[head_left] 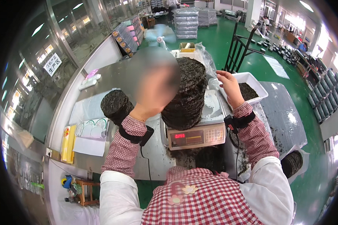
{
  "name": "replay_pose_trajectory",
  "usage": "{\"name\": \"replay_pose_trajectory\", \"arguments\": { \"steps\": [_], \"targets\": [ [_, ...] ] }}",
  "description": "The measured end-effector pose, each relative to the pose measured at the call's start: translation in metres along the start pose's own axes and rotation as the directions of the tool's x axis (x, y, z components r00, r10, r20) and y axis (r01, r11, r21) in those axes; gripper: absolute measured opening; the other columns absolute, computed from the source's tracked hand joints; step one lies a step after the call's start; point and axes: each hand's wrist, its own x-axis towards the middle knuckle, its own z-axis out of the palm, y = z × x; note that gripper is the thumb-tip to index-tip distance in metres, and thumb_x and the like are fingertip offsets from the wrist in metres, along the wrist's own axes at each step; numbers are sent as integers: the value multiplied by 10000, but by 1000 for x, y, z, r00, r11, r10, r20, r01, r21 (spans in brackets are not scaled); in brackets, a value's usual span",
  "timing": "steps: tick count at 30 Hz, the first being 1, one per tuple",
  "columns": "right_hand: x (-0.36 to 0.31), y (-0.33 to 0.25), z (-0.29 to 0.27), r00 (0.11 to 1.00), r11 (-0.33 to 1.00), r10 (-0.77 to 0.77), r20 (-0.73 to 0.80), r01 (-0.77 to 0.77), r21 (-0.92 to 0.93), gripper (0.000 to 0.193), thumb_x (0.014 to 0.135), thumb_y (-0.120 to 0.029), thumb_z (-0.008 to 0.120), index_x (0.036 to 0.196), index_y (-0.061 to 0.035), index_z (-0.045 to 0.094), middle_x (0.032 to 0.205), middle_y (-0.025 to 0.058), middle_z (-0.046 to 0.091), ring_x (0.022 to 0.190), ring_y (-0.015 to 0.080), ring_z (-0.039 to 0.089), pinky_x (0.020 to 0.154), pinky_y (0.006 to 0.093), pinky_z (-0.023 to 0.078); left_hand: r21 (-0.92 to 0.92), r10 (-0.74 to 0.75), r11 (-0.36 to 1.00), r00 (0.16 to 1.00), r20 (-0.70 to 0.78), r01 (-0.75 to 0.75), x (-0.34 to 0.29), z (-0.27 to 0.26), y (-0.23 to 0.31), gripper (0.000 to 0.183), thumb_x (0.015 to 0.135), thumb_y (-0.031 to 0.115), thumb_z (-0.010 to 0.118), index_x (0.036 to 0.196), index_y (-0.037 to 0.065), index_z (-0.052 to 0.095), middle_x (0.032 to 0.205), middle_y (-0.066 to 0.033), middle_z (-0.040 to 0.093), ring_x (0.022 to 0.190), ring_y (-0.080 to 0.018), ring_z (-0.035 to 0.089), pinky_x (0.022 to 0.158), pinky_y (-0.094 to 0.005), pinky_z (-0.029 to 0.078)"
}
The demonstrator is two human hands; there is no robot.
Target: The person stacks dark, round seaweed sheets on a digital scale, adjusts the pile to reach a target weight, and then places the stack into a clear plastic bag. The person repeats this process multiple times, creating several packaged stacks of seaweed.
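A tall stack of dark round sheets, looking like dried seaweed, stands on the counter scale with its lit red display. My left hand is at the stack's left side; a blurred patch covers its fingers, so whether it grips anything does not show. My right hand is raised to the right of the stack, apart from it, with fingers stretched out and empty. Close by it is a white tray holding dark flakes. A shorter dark round stack sits left of my left hand.
The metal table carries dark crumbs around the scale. Yellow packaging and white printed sheets lie at its left edge. A fan stands beyond. A black hand truck is at the far right, and another dark roll is at the lower right.
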Motion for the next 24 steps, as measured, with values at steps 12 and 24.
{"name": "replay_pose_trajectory", "arguments": {
  "steps": [12,24],
  "targets": [
    [-5,-16,-23,955,968,-248,-162,253,7,398,998,-285,582,1246,25,560,1114,78,624,997,130,579,838,264,466,-747,-873,-32,345,345,664,-147,109,-78,948,918,767,381,1401,-46,452,1394,-157,502,1342,-293,436,1164,-446,238],
    [47,-100,73,688,718,-347,638,632,-291,713,963,-597,486,1422,-51,491,1338,182,586,1233,302,561,1052,363,417,-602,-817,-320,108,566,732,-183,171,-59,1202,833,893,210,1501,-106,229,1590,-216,246,1475,-311,218,1211,-440,95]
  ]
}}
